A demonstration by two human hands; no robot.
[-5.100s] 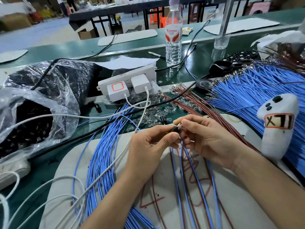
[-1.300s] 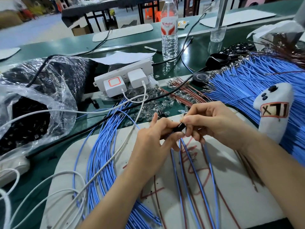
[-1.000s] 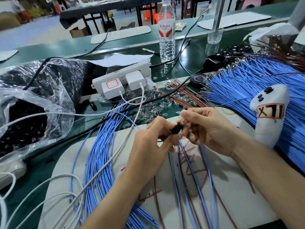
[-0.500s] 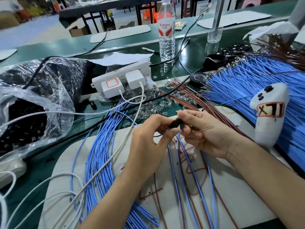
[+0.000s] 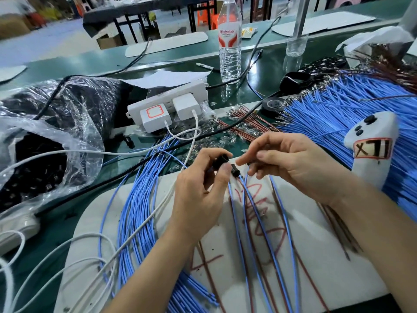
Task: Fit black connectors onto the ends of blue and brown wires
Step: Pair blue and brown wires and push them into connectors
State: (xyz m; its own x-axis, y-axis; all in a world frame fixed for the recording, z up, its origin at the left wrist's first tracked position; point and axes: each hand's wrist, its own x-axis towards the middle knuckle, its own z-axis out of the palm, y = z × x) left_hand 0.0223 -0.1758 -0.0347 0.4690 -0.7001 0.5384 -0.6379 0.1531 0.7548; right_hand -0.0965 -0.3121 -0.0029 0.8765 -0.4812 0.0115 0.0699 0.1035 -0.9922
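Hands over far half of white pad point(image 5: 327, 279), close together, not touching. Left hand point(image 5: 198, 193): pinches black connector point(image 5: 222, 159) between thumb and forefinger, other fingers curled under. Right hand point(image 5: 291, 163): thumb and forefinger closed on ends of blue wires point(image 5: 259, 222), remaining fingers curled round the same strands. Smaller black piece point(image 5: 234, 171) on those wire ends, between left thumb tip and right forefinger tip; cannot tell how far seated. Blue wires trailing from hands across pad to its near edge, over red marker scribbles point(image 5: 255, 195). Left part of pad: thick bundle of blue leads point(image 5: 135, 211), crossed by white charging cable point(image 5: 143, 226). Just beyond pad's far edge: brown wires point(image 5: 244, 128) in loose bundle, then power strip point(image 5: 167, 105) with two white chargers. Farther beyond: water bottle point(image 5: 229, 41), upright. Left of pad: clear plastic bag point(image 5: 33, 168) holding black parts. Right of pad: broad fan of blue wire stock point(image 5: 338, 114), white controller point(image 5: 370, 152) with taped label lying on it.
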